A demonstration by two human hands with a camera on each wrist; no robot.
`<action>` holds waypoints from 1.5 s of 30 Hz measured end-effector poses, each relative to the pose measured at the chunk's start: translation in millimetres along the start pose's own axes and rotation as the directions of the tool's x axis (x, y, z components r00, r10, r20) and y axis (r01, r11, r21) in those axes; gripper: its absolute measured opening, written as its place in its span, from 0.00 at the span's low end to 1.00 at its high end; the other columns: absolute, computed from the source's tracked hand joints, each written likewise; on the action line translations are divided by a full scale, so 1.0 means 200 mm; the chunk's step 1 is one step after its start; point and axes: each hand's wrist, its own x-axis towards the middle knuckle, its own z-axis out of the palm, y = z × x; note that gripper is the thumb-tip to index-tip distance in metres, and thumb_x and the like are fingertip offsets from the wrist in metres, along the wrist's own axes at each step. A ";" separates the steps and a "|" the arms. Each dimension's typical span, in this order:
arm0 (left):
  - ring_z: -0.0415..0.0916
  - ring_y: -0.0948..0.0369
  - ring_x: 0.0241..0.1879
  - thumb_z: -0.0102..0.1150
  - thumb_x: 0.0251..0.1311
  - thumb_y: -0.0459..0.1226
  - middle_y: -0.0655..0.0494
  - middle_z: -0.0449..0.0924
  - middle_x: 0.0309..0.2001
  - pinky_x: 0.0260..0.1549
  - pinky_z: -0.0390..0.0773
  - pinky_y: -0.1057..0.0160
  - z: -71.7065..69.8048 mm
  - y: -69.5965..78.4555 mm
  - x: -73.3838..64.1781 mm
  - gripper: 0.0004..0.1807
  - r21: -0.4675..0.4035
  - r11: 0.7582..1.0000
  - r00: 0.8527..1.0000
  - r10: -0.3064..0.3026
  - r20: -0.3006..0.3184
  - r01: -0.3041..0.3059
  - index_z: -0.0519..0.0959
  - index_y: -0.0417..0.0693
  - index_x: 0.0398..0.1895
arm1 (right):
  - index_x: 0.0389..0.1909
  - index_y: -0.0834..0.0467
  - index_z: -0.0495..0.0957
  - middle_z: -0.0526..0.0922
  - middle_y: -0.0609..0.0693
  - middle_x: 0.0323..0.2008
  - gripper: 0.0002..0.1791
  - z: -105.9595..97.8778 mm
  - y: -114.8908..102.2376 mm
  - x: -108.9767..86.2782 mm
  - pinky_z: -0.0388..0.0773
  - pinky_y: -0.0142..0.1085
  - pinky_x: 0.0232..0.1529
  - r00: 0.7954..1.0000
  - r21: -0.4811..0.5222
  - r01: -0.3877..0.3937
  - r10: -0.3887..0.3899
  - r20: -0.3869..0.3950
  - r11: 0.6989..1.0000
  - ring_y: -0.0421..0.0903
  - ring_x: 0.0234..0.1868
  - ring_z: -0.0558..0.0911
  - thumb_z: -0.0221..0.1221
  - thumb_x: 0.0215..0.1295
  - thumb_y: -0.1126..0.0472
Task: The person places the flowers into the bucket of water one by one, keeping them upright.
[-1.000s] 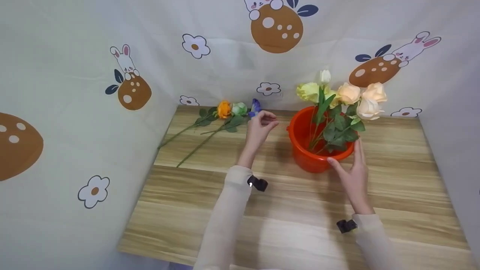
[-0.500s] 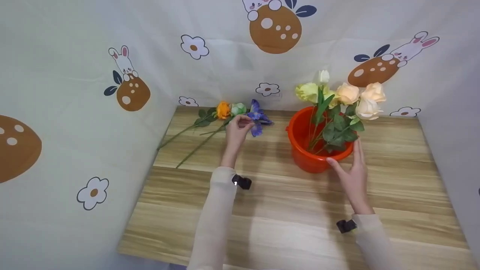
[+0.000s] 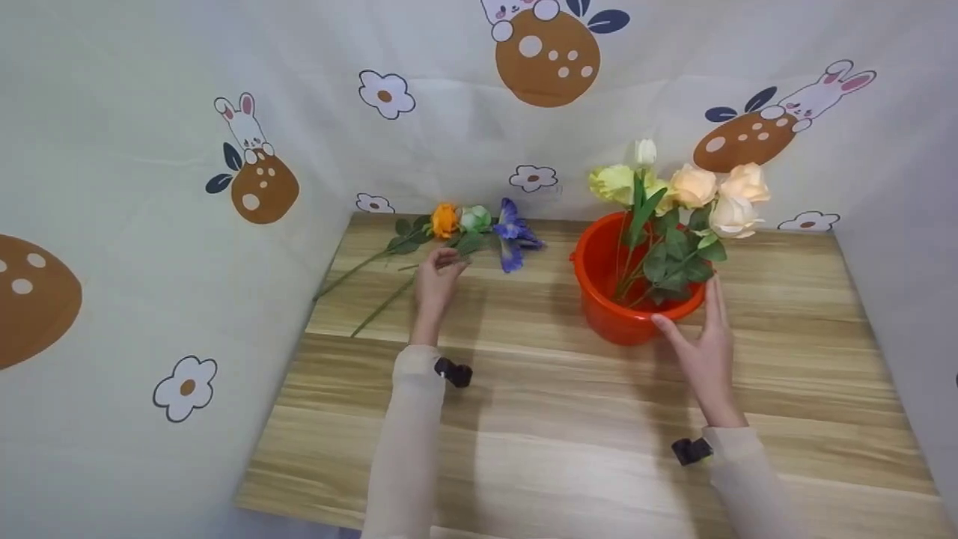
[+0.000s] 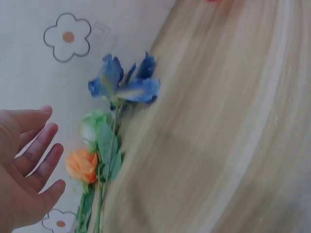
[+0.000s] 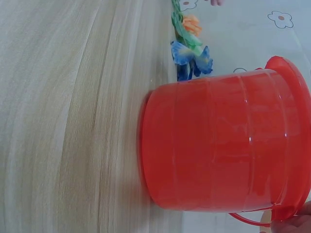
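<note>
In the head view my left hand (image 3: 436, 283) hovers by the green stems on the left, fingers loosely bent, nothing in it. The left wrist view shows a gap between that hand and the flowers. An orange rose (image 3: 444, 220), a pale green rose (image 3: 475, 218) and a blue-purple iris (image 3: 510, 232) lie side by side at the back. My right hand (image 3: 707, 355) holds the red bucket (image 3: 621, 326) at its near right rim, thumb in front and fingers along the right side. Peach roses (image 3: 737, 215), yellow flowers (image 3: 615, 184) and a white tulip (image 3: 645, 152) stand in the bucket.
The wood-grain tabletop (image 3: 569, 434) meets a patterned cloth (image 3: 441, 142) at the back, with cloth also at both sides. On each wrist sits a small black camera; the left one (image 3: 453, 372) is above the table.
My left hand has moved left from above the iris, past the pale green rose, to beside the stems, uncovering the iris. My right hand and the bucket have stayed put.
</note>
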 end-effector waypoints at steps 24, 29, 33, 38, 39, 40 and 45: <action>0.62 0.50 0.71 0.59 0.67 0.33 0.48 0.63 0.74 0.67 0.69 0.51 -0.24 -0.33 -0.01 0.31 0.189 0.968 0.985 -0.171 0.027 0.163 0.65 0.47 0.72 | 0.80 0.47 0.46 0.46 0.46 0.81 0.56 0.00 0.01 0.00 0.48 0.51 0.80 1.000 -0.017 0.022 -0.022 -0.010 1.000 0.50 0.81 0.49 0.72 0.57 0.50; 0.67 0.49 0.69 0.60 0.67 0.35 0.47 0.68 0.71 0.66 0.71 0.50 -0.25 -0.34 0.00 0.30 0.327 0.928 0.980 -0.196 0.015 0.181 0.67 0.48 0.71 | 0.80 0.46 0.45 0.46 0.45 0.81 0.56 0.00 0.00 0.00 0.47 0.51 0.80 1.000 -0.011 0.012 -0.012 -0.002 1.000 0.50 0.81 0.49 0.71 0.58 0.50; 0.75 0.50 0.62 0.61 0.66 0.35 0.49 0.77 0.63 0.61 0.75 0.51 -0.24 -0.35 0.00 0.25 0.439 0.886 0.987 -0.162 -0.012 0.151 0.73 0.48 0.66 | 0.80 0.45 0.45 0.45 0.44 0.81 0.56 0.00 0.00 0.00 0.47 0.50 0.80 1.000 -0.017 0.000 0.000 0.001 1.000 0.50 0.81 0.49 0.71 0.58 0.50; 0.81 0.54 0.54 0.60 0.66 0.32 0.53 0.85 0.53 0.54 0.79 0.55 -0.22 -0.35 0.00 0.16 0.490 0.858 0.986 -0.163 -0.020 0.152 0.81 0.48 0.56 | 0.80 0.44 0.45 0.45 0.43 0.80 0.56 0.00 0.00 0.00 0.47 0.50 0.80 1.000 -0.013 -0.004 0.004 0.004 1.000 0.49 0.81 0.49 0.71 0.58 0.51; 0.82 0.54 0.53 0.59 0.66 0.32 0.53 0.85 0.51 0.52 0.80 0.55 -0.22 -0.35 0.00 0.15 0.508 0.847 0.985 -0.170 -0.025 0.159 0.82 0.49 0.54 | 0.80 0.44 0.45 0.45 0.42 0.80 0.56 0.00 0.00 0.00 0.47 0.50 0.80 1.000 -0.012 -0.005 0.005 0.004 1.000 0.49 0.81 0.49 0.71 0.58 0.51; 0.82 0.55 0.51 0.58 0.66 0.32 0.53 0.86 0.49 0.51 0.81 0.56 -0.21 -0.35 0.00 0.13 0.529 0.832 0.984 -0.175 -0.031 0.165 0.84 0.49 0.52 | 0.80 0.44 0.45 0.45 0.42 0.80 0.56 0.00 0.01 0.00 0.47 0.51 0.80 1.000 -0.011 -0.006 0.006 0.004 1.000 0.49 0.81 0.49 0.71 0.58 0.51; 0.81 0.57 0.38 0.52 0.69 0.33 0.52 0.86 0.45 0.36 0.80 0.61 -0.20 -0.32 0.00 0.13 0.614 0.766 0.976 -0.214 -0.039 0.192 0.85 0.50 0.49 | 0.80 0.45 0.46 0.46 0.43 0.80 0.56 0.00 0.01 0.00 0.49 0.51 0.80 1.000 -0.010 0.004 -0.004 -0.006 1.000 0.50 0.80 0.50 0.72 0.57 0.52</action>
